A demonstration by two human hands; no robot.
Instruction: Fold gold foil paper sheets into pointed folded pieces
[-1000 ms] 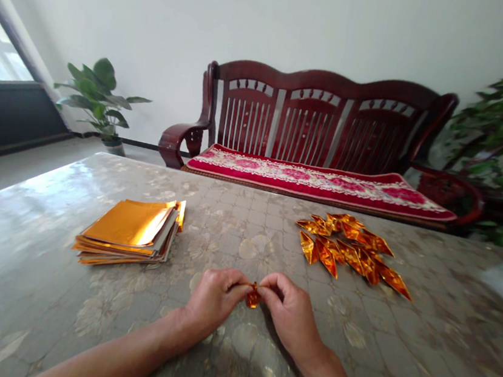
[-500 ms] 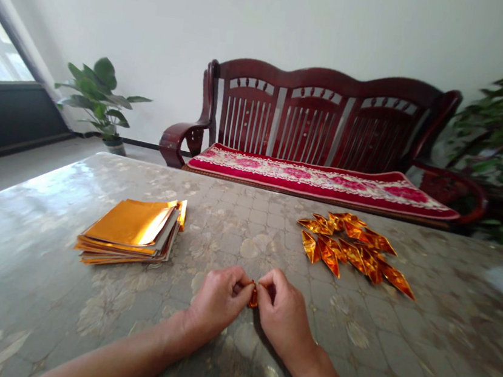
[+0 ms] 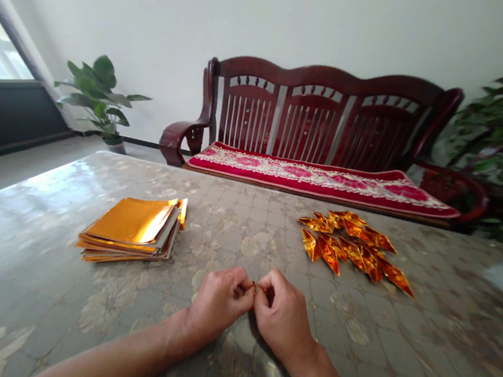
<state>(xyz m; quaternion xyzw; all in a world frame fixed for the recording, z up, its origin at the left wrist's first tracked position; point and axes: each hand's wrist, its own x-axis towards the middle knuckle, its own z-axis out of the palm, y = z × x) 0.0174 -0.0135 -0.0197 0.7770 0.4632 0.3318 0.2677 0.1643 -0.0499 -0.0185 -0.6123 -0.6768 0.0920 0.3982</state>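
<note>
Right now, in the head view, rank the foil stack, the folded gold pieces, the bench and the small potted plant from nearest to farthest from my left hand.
1. Foil stack, on the table to the left of the left hand.
2. Folded gold pieces, on the table to the right.
3. Bench, behind the table.
4. Potted plant, on the floor far left.

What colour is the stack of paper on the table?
Shiny gold-orange. The stack of paper lies on the table left of the hands, clearest in the head view.
</note>
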